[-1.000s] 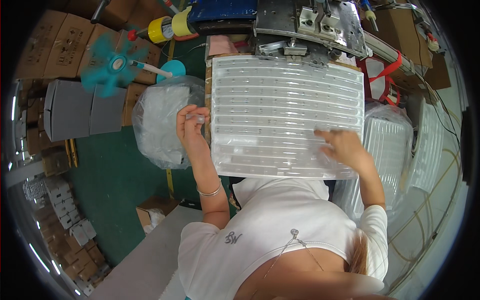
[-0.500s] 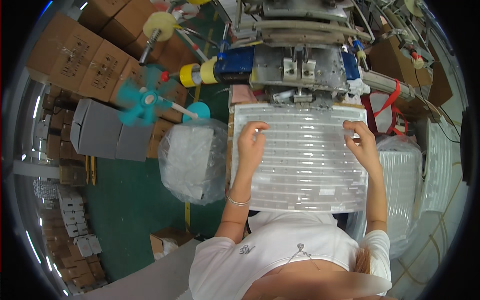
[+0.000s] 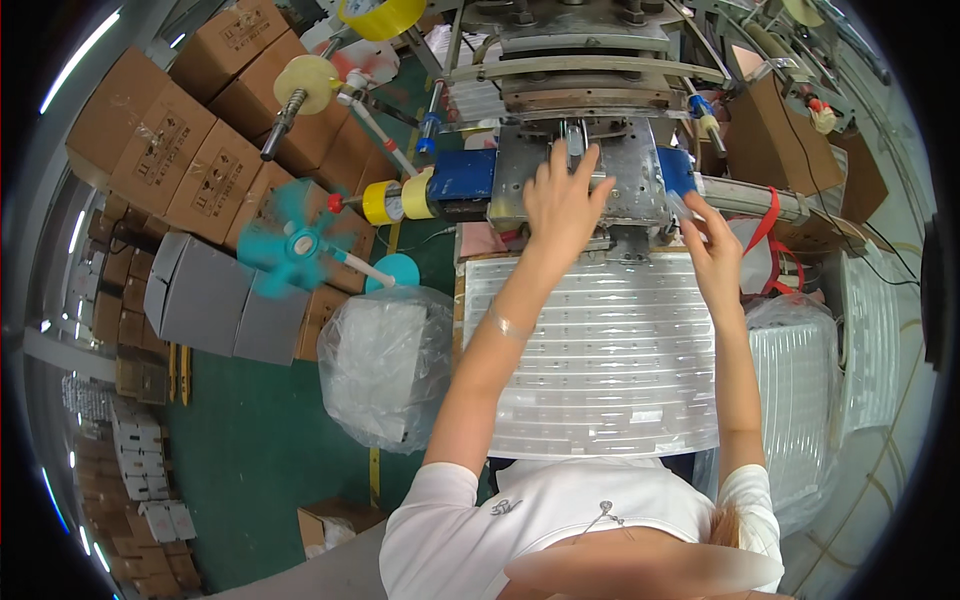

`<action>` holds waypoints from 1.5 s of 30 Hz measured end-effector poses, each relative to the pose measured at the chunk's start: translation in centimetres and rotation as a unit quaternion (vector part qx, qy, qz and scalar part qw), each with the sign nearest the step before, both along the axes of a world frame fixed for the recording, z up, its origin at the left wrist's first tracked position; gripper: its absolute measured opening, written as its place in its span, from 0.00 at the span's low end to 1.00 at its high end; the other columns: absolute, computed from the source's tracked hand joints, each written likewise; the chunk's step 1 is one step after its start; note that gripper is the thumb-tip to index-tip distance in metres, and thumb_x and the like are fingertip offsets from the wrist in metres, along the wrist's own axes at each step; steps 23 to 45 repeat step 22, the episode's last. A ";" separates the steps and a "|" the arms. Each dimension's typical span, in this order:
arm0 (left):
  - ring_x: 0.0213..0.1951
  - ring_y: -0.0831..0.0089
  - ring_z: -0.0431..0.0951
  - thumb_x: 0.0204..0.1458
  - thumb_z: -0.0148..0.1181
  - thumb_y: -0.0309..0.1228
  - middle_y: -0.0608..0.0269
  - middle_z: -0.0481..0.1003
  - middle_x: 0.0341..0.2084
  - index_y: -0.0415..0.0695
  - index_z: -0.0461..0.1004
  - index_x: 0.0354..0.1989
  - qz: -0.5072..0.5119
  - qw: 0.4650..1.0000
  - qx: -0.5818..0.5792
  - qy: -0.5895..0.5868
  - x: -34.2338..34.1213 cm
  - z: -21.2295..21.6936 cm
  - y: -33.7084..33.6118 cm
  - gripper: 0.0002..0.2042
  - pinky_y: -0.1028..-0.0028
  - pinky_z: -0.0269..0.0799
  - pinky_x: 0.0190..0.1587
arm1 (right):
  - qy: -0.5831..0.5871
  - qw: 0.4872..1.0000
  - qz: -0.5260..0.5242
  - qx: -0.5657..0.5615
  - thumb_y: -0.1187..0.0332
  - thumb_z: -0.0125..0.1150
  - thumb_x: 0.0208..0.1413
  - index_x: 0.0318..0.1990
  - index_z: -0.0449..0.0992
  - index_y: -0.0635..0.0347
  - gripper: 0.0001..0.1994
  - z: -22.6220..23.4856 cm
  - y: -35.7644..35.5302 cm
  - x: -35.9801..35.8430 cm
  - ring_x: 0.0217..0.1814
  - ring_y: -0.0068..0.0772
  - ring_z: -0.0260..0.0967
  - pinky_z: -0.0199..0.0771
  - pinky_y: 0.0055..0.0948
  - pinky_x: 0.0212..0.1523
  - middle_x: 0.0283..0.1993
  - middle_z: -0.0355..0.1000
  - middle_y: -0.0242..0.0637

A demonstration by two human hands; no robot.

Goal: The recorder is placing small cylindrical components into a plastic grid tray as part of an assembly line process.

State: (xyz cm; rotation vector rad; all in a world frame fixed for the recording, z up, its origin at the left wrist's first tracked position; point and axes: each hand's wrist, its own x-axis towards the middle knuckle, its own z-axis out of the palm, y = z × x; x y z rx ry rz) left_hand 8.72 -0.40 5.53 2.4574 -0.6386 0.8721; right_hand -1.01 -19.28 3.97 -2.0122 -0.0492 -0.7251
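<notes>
My left hand (image 3: 562, 205) reaches over the metal plate (image 3: 515, 155) of the machine, fingers spread. Its fingertips are at a small fixture (image 3: 574, 138) in the middle of the plate, and whether they press on a part there I cannot tell. My right hand (image 3: 715, 245) is by the plate's right side, thumb and fingers closed on a small clear plastic piece (image 3: 679, 207). Below both hands lies a broad translucent white tray (image 3: 600, 370) with parallel ridges and small clear pieces along its rows.
A blurred turquoise fan (image 3: 300, 243) stands left of the machine, near stacked brown cartons (image 3: 150, 130) and grey boxes (image 3: 205, 300). A plastic-wrapped bundle (image 3: 385, 370) sits left of the tray. More ribbed trays (image 3: 790, 390) stand at the right. Yellow tape rolls (image 3: 380, 203) hang on the machine.
Both hands have moved away from over the tray toward the machine. The left now reaches onto the metal plate, and the right is at its right side.
</notes>
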 end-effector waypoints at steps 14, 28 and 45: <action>0.32 0.68 0.75 0.42 0.67 0.26 0.61 0.74 0.27 0.42 0.76 0.38 -0.027 0.962 -0.239 0.131 -9.3 -1.4 8.5 0.13 0.74 0.70 0.32 | -0.120 0.939 -0.135 -0.294 0.65 0.58 0.51 0.40 0.76 0.49 0.09 0.3 4.1 9.9 0.41 0.38 0.71 0.74 0.33 0.36 0.35 0.74 0.32; 0.38 0.70 0.74 0.45 0.65 0.25 0.59 0.76 0.39 0.43 0.74 0.45 0.115 0.922 -0.275 0.246 -15.9 -4.4 15.7 0.16 0.80 0.67 0.40 | -0.106 0.974 -0.051 -0.192 0.58 0.58 0.52 0.52 0.68 0.55 0.21 -2.1 3.7 5.7 0.50 0.48 0.66 0.67 0.41 0.49 0.50 0.69 0.45; 0.38 0.70 0.74 0.45 0.65 0.25 0.59 0.76 0.39 0.43 0.74 0.45 0.115 0.922 -0.275 0.246 -15.9 -4.4 15.7 0.16 0.80 0.67 0.40 | -0.106 0.974 -0.051 -0.192 0.58 0.58 0.52 0.52 0.68 0.55 0.21 -2.1 3.7 5.7 0.50 0.48 0.66 0.67 0.41 0.49 0.50 0.69 0.45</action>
